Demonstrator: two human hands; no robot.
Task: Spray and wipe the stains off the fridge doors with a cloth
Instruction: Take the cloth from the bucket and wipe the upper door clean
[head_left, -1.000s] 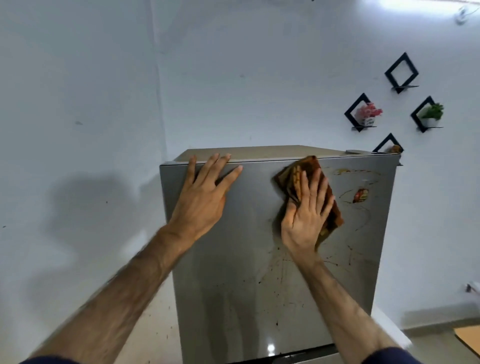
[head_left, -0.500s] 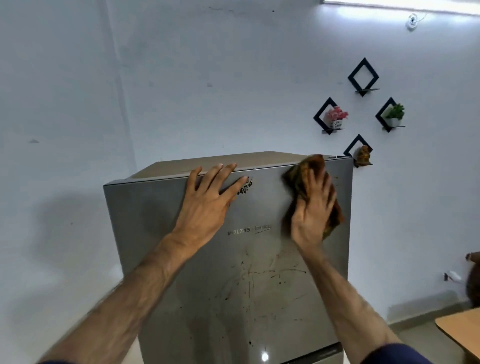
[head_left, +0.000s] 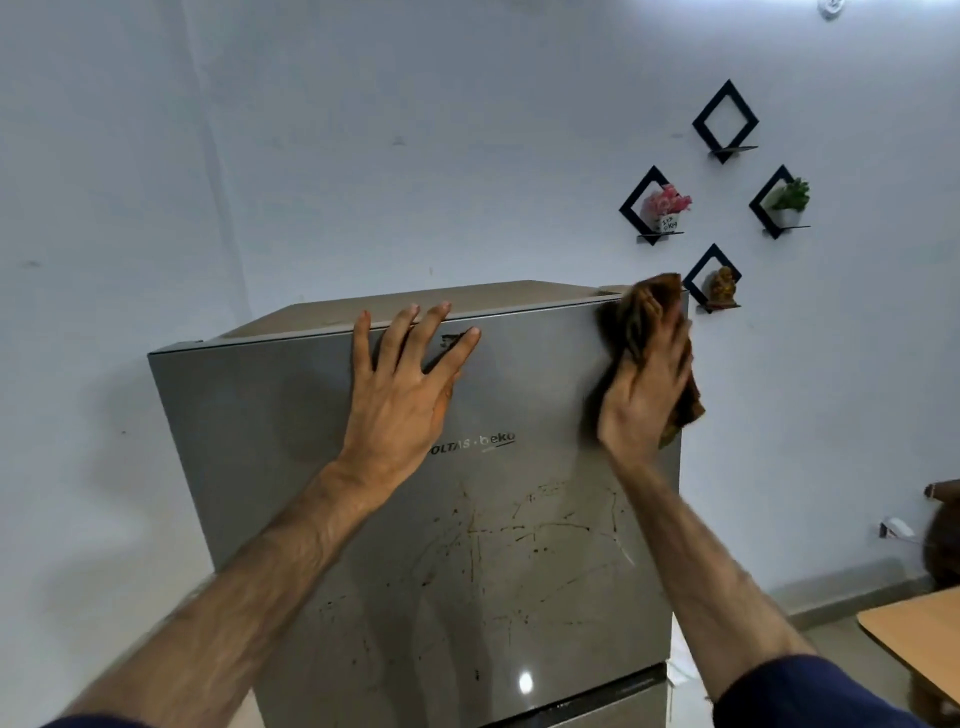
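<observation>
The grey upper fridge door (head_left: 270, 447) fills the middle of the view, with thin brown stain streaks (head_left: 519, 540) across its lower half. My left hand (head_left: 405, 395) lies flat on the door near its top edge, fingers spread and straight. My right hand (head_left: 647, 379) presses a brown cloth (head_left: 688, 410) against the door's top right corner, fingers straight over it. The cloth sticks out above and to the right of the hand. No spray bottle is in view.
Black diamond wall shelves hang right of the fridge: one holds a pink flower pot (head_left: 667, 208), one a green plant (head_left: 789, 200), one a small figurine (head_left: 722, 288). A wooden table corner (head_left: 914, 634) sits at the lower right. A white wall stands behind.
My right hand has slid the cloth rightwards along the top of the door to its right corner. The stains near the top right are gone. My left hand stays pressed near the top edge.
</observation>
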